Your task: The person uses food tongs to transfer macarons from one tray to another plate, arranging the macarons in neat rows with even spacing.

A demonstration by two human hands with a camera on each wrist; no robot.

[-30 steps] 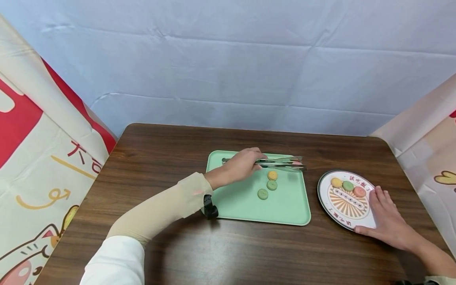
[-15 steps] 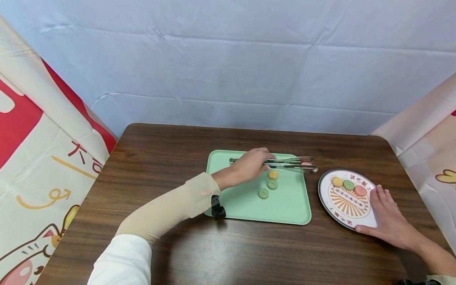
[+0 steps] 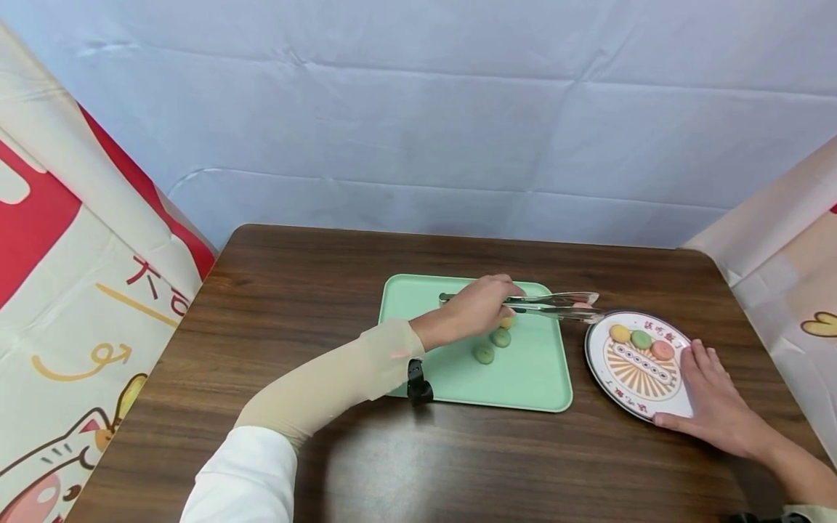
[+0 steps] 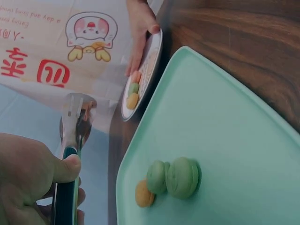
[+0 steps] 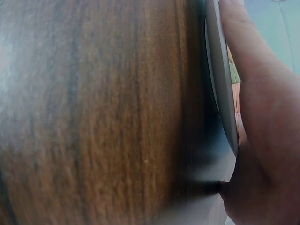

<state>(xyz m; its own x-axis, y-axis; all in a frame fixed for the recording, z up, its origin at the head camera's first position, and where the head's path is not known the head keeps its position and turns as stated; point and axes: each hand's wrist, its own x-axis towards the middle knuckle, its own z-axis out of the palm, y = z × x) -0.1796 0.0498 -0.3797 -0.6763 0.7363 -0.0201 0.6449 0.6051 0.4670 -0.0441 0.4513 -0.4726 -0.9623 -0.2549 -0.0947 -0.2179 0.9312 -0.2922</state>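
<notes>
My left hand (image 3: 480,305) grips metal tongs (image 3: 556,309) with dark handle grips. A pink macaron (image 3: 583,306) sits between their tips, between the tray and the plate's upper left rim. In the left wrist view the tongs (image 4: 70,133) mostly hide that macaron. At the right is a round printed plate (image 3: 676,398) carrying a yellow macaron (image 3: 620,333), a green macaron (image 3: 641,339) and a pink macaron (image 3: 662,350) in a row. With fingers spread and fairly straight, my right hand (image 3: 713,399) rests against the plate's right rim, thumb at the front.
A light green tray (image 3: 530,381) lies mid-table under my left hand. On it are two green macarons (image 3: 484,354) and a yellow macaron (image 3: 506,322), partly covered by the hand. The brown wooden table (image 3: 314,269) backs onto a pale cloth (image 3: 418,131).
My left hand has moved right, taking the tongs and pink macaron past the tray's right edge to beside the plate. The right hand and plate stay almost still.
</notes>
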